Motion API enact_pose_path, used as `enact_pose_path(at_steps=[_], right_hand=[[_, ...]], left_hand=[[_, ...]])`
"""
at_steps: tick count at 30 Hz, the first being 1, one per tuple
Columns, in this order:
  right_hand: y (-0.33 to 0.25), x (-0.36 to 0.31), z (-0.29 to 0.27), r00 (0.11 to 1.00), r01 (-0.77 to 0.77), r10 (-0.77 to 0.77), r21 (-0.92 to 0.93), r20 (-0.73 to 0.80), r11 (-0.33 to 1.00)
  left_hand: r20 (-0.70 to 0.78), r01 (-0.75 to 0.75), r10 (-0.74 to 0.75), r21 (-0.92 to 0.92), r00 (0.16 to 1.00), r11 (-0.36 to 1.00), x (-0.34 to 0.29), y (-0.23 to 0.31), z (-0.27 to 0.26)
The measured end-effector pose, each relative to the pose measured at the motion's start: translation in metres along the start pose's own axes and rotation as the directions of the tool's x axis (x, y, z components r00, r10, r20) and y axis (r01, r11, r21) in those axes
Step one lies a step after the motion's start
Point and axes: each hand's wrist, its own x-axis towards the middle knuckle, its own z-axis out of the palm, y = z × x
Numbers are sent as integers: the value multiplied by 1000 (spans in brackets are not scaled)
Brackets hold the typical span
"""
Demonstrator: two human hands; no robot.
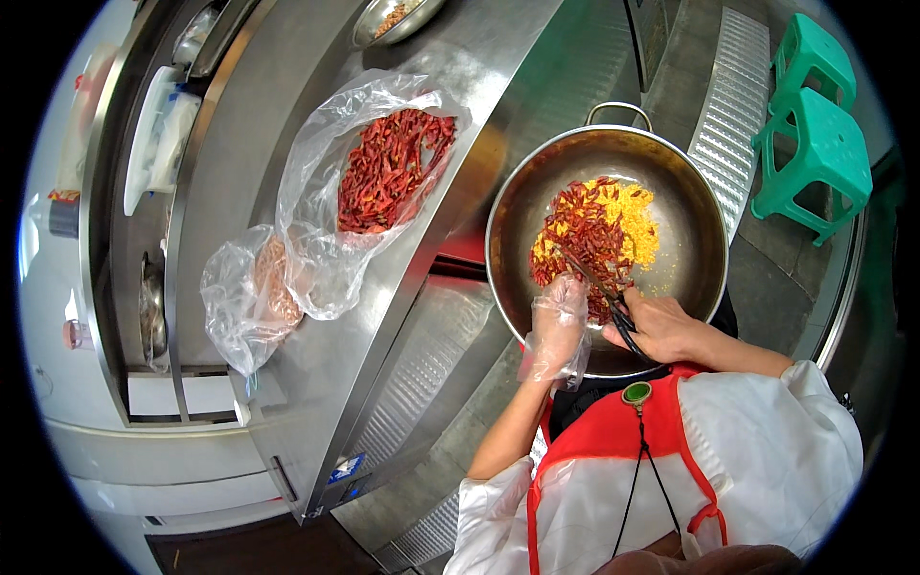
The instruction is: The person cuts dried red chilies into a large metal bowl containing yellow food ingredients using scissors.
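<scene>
My right hand [656, 328] is closed round the black handles of a pair of scissors [621, 316], whose blades reach over a wide metal pot [704, 216]. Close to the blades, my left hand [560, 321] wears a clear plastic glove, its fingers drawn together; what they pinch, if anything, is hidden. Below both hands, cut dried red chilies [585, 225] lie heaped on the pot's bottom. Yellow seeds [634, 225] are spread beside and among them, mostly to the right.
On the steel counter [383, 287] to my left, an open plastic bag holds whole dried chilies [398, 168]. Beside it lies another clear bag [264, 287] with reddish-brown contents. A metal bowl [395, 19] stands farther back. Green plastic stools [815, 144] are at the far right.
</scene>
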Motion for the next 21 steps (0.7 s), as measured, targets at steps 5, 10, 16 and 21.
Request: enact_pose_path(at_steps=[5,10,16,21], right_hand=[[4,2,3,999,14,-14,-3,-32,1000],[1,1,1,1000,1,-2,-74,-15,997],[2,1,2,1000,-4,4,-103,-3,995],[0,0,0,1000,3,-2,-78,4,997]], left_hand=[[13,24,-23,-39,1000,999,0,-3,1],[26,31,-32,53,999,998,3,-5,-8],[1,-75,76,172,997,982,2,-3,-10],[14,-77,75,233,997,970,0,3,-11]])
